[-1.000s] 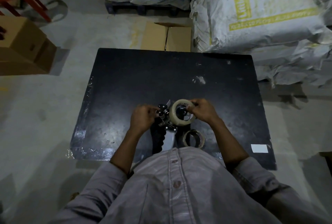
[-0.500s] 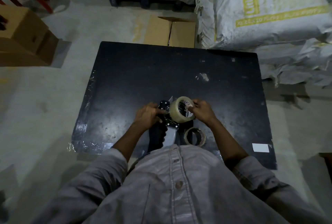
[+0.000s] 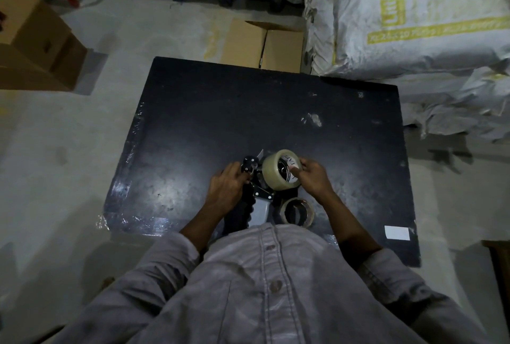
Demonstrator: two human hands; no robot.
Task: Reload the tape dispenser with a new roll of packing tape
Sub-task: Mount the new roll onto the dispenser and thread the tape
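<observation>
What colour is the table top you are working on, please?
The table top is black with scuffs and glossy patches, shown in the head view.

dispenser handle (image 3: 242, 214) part-hidden by shirt (image 3: 276, 288)

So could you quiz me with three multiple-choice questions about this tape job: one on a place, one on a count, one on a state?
1. Where does the nearly spent roll lie?
A. on the table, near the person
B. on the floor
C. on a box

2. How many tape rolls show?
A. one
B. two
C. four

3. The right hand is:
A. resting flat
B. gripping the new roll
C. out of view

A: it lies on the black table.
B: full roll plus spent one.
B: fingers hold its rim at the dispenser.
</observation>
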